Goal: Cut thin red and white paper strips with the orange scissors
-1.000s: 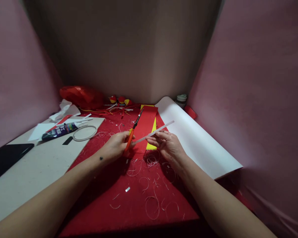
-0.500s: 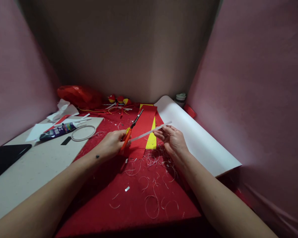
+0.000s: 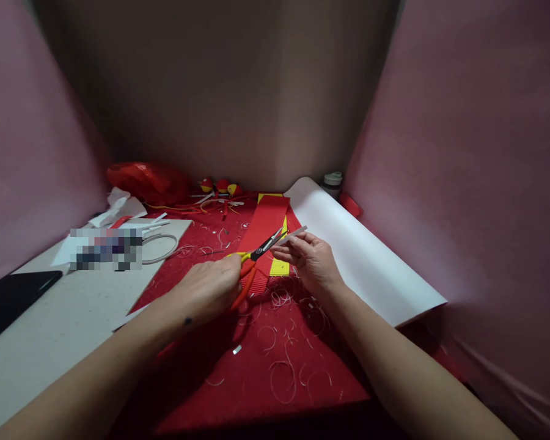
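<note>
My left hand is closed on the handles of scissors with orange and yellow grips. Their blades are parted and point up and right, close to a thin white strip. The strip is pinched between the fingertips of my right hand. Whether the blades touch it I cannot tell. Beneath the scissors lies a ribbed red sheet, partly over a yellow one.
A large white sheet curls up at the right. On the left, a pale board bears a black flat object and a ring. A red bag and small red-and-yellow balls sit behind. Thread scraps litter the red cloth.
The scissors have turned rightward and opened, with their blades now by the strip. My left hand no longer holds the strip's left end. Less of the strip shows, and my right hand has barely moved.
</note>
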A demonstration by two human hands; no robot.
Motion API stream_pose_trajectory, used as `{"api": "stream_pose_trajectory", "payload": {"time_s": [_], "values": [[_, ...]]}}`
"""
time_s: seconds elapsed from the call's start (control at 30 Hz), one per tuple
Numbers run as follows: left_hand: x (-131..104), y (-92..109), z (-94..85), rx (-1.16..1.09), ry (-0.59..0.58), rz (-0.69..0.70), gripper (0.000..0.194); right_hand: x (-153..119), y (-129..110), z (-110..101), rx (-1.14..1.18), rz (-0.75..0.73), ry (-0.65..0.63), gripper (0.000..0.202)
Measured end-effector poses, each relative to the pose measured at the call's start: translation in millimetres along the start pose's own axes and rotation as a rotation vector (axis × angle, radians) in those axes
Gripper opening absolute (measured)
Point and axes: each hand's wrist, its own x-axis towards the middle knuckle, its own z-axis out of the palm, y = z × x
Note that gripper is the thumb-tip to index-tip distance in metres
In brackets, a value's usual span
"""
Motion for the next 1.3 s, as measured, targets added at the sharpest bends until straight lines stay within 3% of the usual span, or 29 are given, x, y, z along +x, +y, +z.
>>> {"api": "stream_pose_trajectory", "payload": {"time_s": [0.23,0.43,0.83,1.03,1.3], "values": [[0.1,6.2,2.1,0.024,-0.055,-0.022,0.035,-3.7,2.8,2.7,-0.033,-0.011,-0.048,0.005],[1.0,11.8,-0.3,0.019,-0.031,-0.004,0.039,-5.8,2.1,5.0,-0.033,0.013,-0.059,0.005],[2.0,9.6,4.0,0.001,-0.038,0.010,0.033,-8.1,1.5,7.5,-0.034,0.041,-0.052,0.003],[3.2,13.5,0.0,0.011,-0.096,-0.024,0.026,-7.3,3.9,5.8,-0.027,0.050,-0.053,0.005],[5.0,8.3,7.2,-0.026,-0.038,0.055,0.023,-5.3,5.4,5.0,-0.026,0.046,-0.046,0.003]]}}
